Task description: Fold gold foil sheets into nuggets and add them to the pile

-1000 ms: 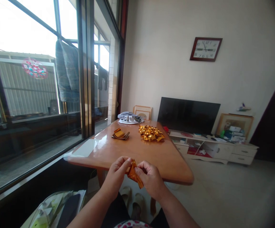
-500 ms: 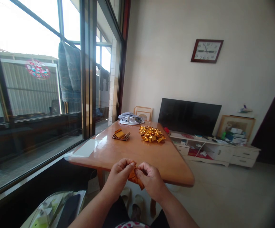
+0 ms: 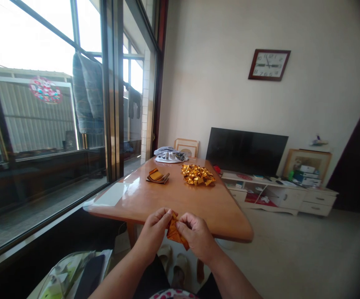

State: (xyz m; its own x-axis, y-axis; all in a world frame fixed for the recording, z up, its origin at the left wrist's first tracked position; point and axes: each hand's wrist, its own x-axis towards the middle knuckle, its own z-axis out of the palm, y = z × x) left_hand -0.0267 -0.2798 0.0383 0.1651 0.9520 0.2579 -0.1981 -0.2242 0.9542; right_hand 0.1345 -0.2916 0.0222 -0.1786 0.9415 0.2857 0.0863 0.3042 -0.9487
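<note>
We had the foil [image 3: 176,235] pinched in our fingers [image 3: 182,229], left hand [image 3: 153,229] at top, right hand [image 3: 196,231] along one side, by the worktop's near edge [image 3: 217,231]. Judged it light, slick, easily torn; folded edges looked best to hold.

Left hand [image 3: 150,232] and right hand [image 3: 197,234] bare, forearms [image 3: 125,265] too, pale garment [image 3: 172,294] with pink-red dots at bottom edge, very dark trousers [image 3: 149,275], beige round-toed slippers [image 3: 181,263], finer detail blurred.
</note>
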